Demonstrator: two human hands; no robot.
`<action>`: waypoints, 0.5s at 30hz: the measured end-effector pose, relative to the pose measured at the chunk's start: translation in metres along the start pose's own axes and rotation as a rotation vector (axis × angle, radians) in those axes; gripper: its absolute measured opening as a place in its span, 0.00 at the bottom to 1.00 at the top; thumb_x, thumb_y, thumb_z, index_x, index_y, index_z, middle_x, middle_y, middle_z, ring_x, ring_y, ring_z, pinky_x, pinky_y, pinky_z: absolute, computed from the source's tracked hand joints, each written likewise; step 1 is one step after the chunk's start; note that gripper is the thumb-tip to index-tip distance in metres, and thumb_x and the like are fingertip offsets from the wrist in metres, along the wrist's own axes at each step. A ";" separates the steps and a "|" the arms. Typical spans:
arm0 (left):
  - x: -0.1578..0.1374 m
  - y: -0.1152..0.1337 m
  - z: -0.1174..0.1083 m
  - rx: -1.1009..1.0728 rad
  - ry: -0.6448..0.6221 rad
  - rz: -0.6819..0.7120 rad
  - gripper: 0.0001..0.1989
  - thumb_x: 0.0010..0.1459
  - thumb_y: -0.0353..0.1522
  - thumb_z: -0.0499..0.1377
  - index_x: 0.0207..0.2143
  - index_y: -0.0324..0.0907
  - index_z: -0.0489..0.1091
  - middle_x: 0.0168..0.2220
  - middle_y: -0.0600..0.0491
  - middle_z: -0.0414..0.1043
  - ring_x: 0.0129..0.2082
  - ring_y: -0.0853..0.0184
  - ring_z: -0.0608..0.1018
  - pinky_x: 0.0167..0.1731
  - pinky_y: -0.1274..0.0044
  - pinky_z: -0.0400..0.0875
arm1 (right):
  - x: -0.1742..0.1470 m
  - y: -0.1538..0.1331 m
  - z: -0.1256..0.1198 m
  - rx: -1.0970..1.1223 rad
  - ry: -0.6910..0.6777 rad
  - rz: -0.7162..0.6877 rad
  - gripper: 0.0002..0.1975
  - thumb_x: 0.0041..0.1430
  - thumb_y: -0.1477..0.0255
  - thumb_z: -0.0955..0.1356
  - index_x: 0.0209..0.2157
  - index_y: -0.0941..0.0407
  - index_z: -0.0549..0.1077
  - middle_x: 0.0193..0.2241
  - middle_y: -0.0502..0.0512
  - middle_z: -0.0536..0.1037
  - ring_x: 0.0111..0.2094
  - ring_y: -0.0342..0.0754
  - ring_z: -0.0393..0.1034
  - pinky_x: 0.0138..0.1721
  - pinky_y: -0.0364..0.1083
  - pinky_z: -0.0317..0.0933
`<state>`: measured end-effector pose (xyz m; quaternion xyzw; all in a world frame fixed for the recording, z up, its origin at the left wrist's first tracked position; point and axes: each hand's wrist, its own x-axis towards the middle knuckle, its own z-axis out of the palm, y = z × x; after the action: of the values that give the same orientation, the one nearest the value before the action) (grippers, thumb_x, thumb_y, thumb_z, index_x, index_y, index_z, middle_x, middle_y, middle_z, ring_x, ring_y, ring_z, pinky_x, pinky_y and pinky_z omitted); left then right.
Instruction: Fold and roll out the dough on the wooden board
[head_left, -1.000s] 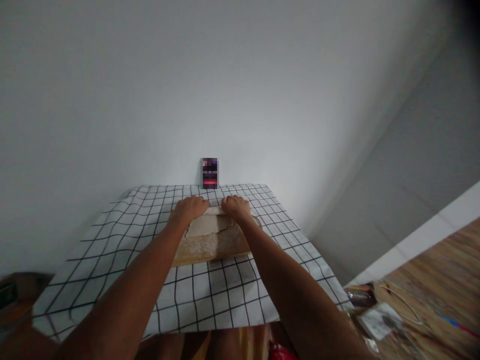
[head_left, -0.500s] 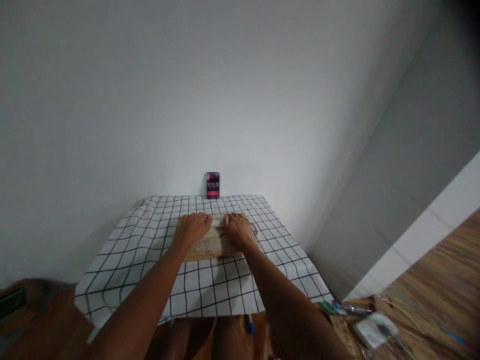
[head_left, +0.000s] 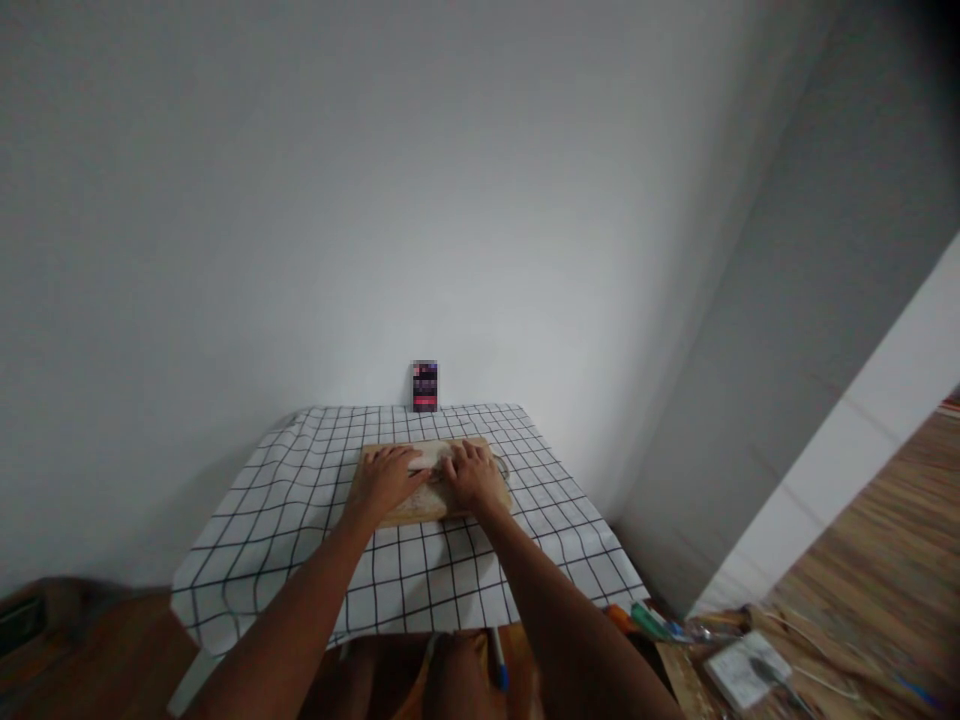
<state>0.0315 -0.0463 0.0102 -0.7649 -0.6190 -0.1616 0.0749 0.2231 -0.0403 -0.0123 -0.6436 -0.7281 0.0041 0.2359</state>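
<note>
A pale wooden board (head_left: 409,516) lies on the checked cloth, with whitish, powdery-looking patches on its top. My left hand (head_left: 382,484) rests over the board's left half, palm down, its fingers stretched toward the far edge. Over the right half lies my right hand (head_left: 472,476), also palm down, with fingers apart and slightly bent. Between the hands shows a pale strip (head_left: 427,456) whose kind I cannot make out. Whatever is under the palms is hidden. A small ring-like loop (head_left: 502,466) sticks out at the board's right end.
The white cloth (head_left: 420,585) with black lines covers the table. A small pixelated upright thing (head_left: 424,386) leans on the wall at the back. At the lower right, a white box-like item (head_left: 746,668), a green item (head_left: 649,620) and cables lie beside the table.
The fingers of both hands look flatter and more spread than before, when they were curled near the board's far edge. The board's far edge shows more. The view has shifted slightly.
</note>
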 end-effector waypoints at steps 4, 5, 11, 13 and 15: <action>-0.002 0.004 -0.004 -0.013 -0.006 -0.007 0.21 0.69 0.48 0.61 0.60 0.55 0.79 0.67 0.51 0.77 0.67 0.50 0.74 0.66 0.59 0.64 | 0.000 0.000 0.002 -0.019 -0.009 0.008 0.24 0.80 0.56 0.60 0.66 0.50 0.74 0.72 0.60 0.70 0.70 0.60 0.63 0.70 0.58 0.54; -0.002 0.004 -0.004 -0.017 -0.004 -0.005 0.21 0.69 0.48 0.61 0.60 0.55 0.79 0.67 0.51 0.77 0.67 0.50 0.74 0.66 0.59 0.64 | 0.000 0.000 0.002 -0.025 -0.012 0.011 0.24 0.80 0.56 0.59 0.66 0.50 0.74 0.72 0.61 0.70 0.70 0.60 0.63 0.69 0.58 0.54; -0.002 0.002 -0.001 -0.037 0.031 -0.001 0.20 0.69 0.46 0.62 0.59 0.53 0.79 0.66 0.51 0.78 0.66 0.53 0.76 0.66 0.59 0.63 | 0.002 0.001 0.005 -0.018 -0.003 0.000 0.24 0.80 0.56 0.59 0.65 0.51 0.74 0.70 0.61 0.71 0.68 0.60 0.65 0.67 0.58 0.56; -0.002 0.002 0.002 -0.047 0.044 0.005 0.20 0.69 0.45 0.63 0.59 0.53 0.79 0.65 0.52 0.79 0.65 0.53 0.76 0.66 0.59 0.64 | 0.002 0.002 0.006 -0.007 -0.002 0.002 0.23 0.80 0.57 0.60 0.65 0.51 0.74 0.70 0.61 0.72 0.68 0.60 0.65 0.67 0.58 0.56; -0.002 0.001 0.004 -0.054 0.054 0.004 0.20 0.68 0.45 0.63 0.59 0.52 0.79 0.65 0.52 0.79 0.65 0.53 0.76 0.66 0.58 0.64 | 0.002 0.002 0.007 0.003 0.000 0.005 0.23 0.80 0.57 0.61 0.65 0.50 0.75 0.71 0.61 0.71 0.68 0.60 0.64 0.68 0.59 0.55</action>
<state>0.0329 -0.0477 0.0059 -0.7634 -0.6105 -0.1987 0.0712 0.2229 -0.0359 -0.0183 -0.6449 -0.7266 0.0057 0.2369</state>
